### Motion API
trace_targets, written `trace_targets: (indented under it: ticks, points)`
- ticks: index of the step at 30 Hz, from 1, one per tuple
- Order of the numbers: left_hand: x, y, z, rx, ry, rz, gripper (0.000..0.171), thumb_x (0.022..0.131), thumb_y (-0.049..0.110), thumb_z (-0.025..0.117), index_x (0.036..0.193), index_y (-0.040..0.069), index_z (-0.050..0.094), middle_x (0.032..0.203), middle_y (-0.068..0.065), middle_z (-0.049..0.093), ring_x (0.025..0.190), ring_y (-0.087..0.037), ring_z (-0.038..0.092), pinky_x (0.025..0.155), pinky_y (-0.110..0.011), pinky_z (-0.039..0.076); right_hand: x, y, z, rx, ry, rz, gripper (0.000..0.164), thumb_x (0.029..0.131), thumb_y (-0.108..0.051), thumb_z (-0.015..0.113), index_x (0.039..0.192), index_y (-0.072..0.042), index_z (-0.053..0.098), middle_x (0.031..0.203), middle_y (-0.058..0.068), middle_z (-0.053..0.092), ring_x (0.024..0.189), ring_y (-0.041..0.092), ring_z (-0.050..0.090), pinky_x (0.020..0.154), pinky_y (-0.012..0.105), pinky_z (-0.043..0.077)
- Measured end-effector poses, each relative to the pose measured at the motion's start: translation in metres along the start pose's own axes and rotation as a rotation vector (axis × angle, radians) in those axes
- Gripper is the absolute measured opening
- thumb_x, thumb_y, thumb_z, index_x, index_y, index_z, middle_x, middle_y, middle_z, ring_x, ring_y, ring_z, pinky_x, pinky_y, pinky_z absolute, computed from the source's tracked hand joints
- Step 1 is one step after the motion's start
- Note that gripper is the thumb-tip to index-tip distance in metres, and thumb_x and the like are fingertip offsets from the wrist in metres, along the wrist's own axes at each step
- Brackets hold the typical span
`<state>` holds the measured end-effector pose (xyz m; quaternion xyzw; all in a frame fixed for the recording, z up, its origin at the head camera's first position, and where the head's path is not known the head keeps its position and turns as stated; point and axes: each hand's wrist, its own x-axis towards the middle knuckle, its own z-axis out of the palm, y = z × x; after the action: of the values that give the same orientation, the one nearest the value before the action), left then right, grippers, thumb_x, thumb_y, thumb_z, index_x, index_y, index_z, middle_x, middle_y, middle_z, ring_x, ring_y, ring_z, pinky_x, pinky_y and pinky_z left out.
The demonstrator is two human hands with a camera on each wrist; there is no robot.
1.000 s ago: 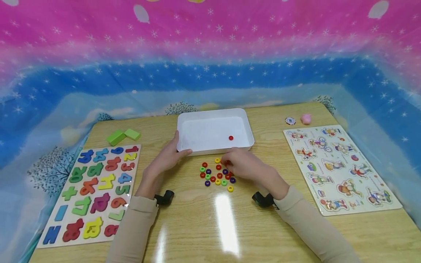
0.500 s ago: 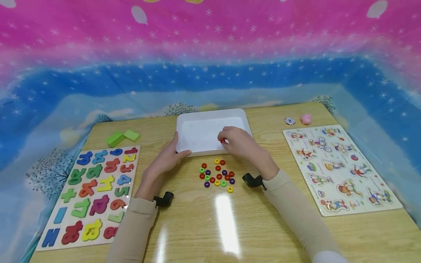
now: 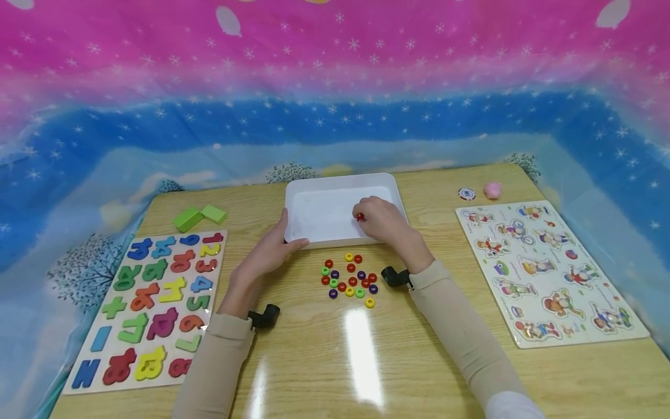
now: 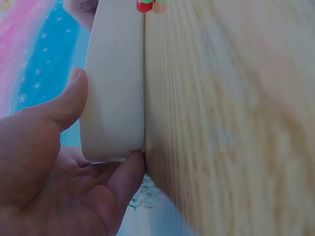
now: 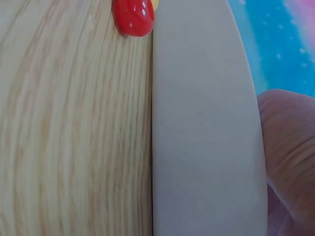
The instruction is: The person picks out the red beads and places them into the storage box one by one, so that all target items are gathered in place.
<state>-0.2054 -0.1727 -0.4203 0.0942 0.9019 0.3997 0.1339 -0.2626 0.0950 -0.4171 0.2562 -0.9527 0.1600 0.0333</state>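
My left hand grips the left front corner of the white tray, thumb along the front rim and fingers against the left side. In the left wrist view, the thumb lies at the rim and a fingertip reaches the wall's bottom edge. Over the tray's right half, my right hand pinches a small red ring-shaped bead low above the floor. Its fingertips hide part of that spot. In the right wrist view, the right hand shows only partly, behind the tray wall.
Several loose beads in red, yellow, green and purple lie just before the tray. A number puzzle board is at left, with green blocks behind it. At right are a picture puzzle board, a chip and a pink toy.
My right hand has gone from the loose beads up and over the tray, carrying a red bead. The red bead seen in the tray earlier is now covered. My left hand stays at the corner.
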Motion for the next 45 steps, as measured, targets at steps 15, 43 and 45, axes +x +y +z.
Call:
trace_targets:
  ticks: [15,43,45]
  points:
    - [0.002,0.001,0.000,-0.016,0.005,0.007,0.090,0.092,0.044,0.052,0.148,0.019,-0.014,0.158,-0.002,0.000,0.145,-0.021,0.007,0.116,-0.046,0.018,-0.014,-0.003,-0.020,0.044,-0.031,-0.021,0.017,0.086,-0.012,0.060,0.099,-0.014,0.071,0.098,0.001,0.067,0.085,0.018,0.056,0.075,0.033,0.048]
    - [-0.002,0.002,0.001,-0.006,-0.003,0.006,0.094,0.088,0.053,0.051,0.147,0.023,-0.016,0.158,-0.001,-0.001,0.145,-0.021,0.006,0.116,-0.046,0.017,-0.097,-0.029,-0.026,0.140,-0.283,-0.162,0.016,0.086,-0.016,0.065,0.099,-0.024,0.069,0.094,-0.012,0.063,0.082,0.003,0.054,0.077,0.025,0.049]
    - [-0.003,0.002,0.000,-0.007,-0.005,0.005,0.094,0.087,0.055,0.050,0.147,0.023,-0.016,0.158,-0.001,-0.001,0.145,-0.021,0.006,0.116,-0.046,0.017,-0.099,-0.028,-0.022,0.128,-0.300,-0.165,0.014,0.086,-0.016,0.065,0.096,-0.024,0.068,0.093,-0.013,0.061,0.081,0.003,0.053,0.078,0.025,0.048]
